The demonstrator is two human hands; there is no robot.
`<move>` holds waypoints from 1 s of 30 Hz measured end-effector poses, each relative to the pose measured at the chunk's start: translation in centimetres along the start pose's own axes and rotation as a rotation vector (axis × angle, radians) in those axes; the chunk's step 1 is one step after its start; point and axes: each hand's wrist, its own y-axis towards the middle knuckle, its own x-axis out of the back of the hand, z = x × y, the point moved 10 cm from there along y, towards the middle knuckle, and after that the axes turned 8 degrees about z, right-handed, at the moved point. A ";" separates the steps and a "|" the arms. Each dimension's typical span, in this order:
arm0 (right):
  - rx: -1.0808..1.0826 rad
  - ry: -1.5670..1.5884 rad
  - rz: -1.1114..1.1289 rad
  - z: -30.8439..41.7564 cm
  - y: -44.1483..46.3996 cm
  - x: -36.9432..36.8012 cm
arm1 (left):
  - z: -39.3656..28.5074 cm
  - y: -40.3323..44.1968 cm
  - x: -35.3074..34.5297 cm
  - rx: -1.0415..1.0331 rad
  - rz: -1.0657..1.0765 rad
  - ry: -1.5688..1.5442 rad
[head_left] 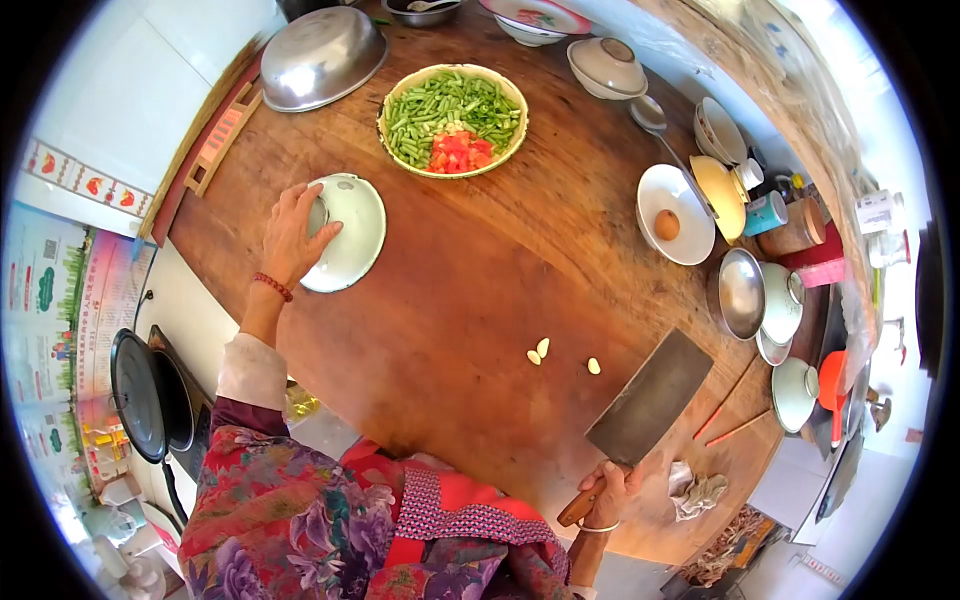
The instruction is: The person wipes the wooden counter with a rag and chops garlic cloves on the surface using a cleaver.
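On the left of the wooden table, my left hand (295, 235) grips the raised base of a pale green bowl (360, 235) that lies upside down; anything under it is hidden. My right hand (612, 490) is wrapped round the wooden handle of a cleaver (652, 398). Its wide dark blade lies flat over the table at the right front. Left of the blade are three peeled garlic cloves (534, 356), two close together and one nearer the cleaver. Farther back stands a yellow-rimmed basin (522, 112) with chopped green beans (450, 105) and diced red pieces (461, 153), perhaps tomato.
A metal basin (325, 58) lies upside down at the back left. Along the right edge stand a white bowl (690, 215) holding an egg (666, 224), a metal bowl (742, 293) and several other bowls. Chopsticks (738, 427) and a crumpled cloth (697, 490) lie right of the cleaver.
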 end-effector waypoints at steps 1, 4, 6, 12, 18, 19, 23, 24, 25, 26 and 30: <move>0.001 0.002 0.001 -0.6 0.0 0.6 | 0.3 -0.2 0.2 0.050 -0.011 0.015; 0.035 0.053 -0.044 -1.9 -0.4 2.3 | 0.8 -1.0 0.5 0.005 -0.167 0.000; -0.018 0.071 -0.112 -3.0 -0.8 3.1 | 1.4 -1.8 0.2 -0.004 -0.240 -0.021; 0.007 0.101 -0.124 -4.4 -0.6 3.1 | -0.7 -0.9 4.0 -0.052 -0.471 -0.094; -0.118 0.121 -0.178 -5.5 -0.5 3.5 | -6.8 8.3 5.9 -0.277 -0.574 -0.141; -0.113 0.123 -0.180 -5.5 -0.5 3.6 | -7.9 10.1 5.6 -0.306 -0.557 -0.174; -0.128 0.093 -0.182 -5.8 -0.3 3.9 | -11.7 15.3 3.1 -0.353 -0.555 -0.112; -0.121 0.091 -0.180 -5.6 -0.2 3.7 | -12.3 16.2 2.4 -0.368 -0.571 -0.124; -0.119 0.090 -0.190 -5.4 -0.2 3.5 | -12.6 16.9 1.6 -0.373 -0.567 -0.132; -0.103 0.076 -0.202 -5.0 -0.3 3.4 | -12.7 17.9 0.6 -0.361 -0.531 -0.125; -0.102 0.052 -0.218 -4.5 -0.3 3.1 | -14.4 19.2 -1.5 -0.348 -0.429 -0.036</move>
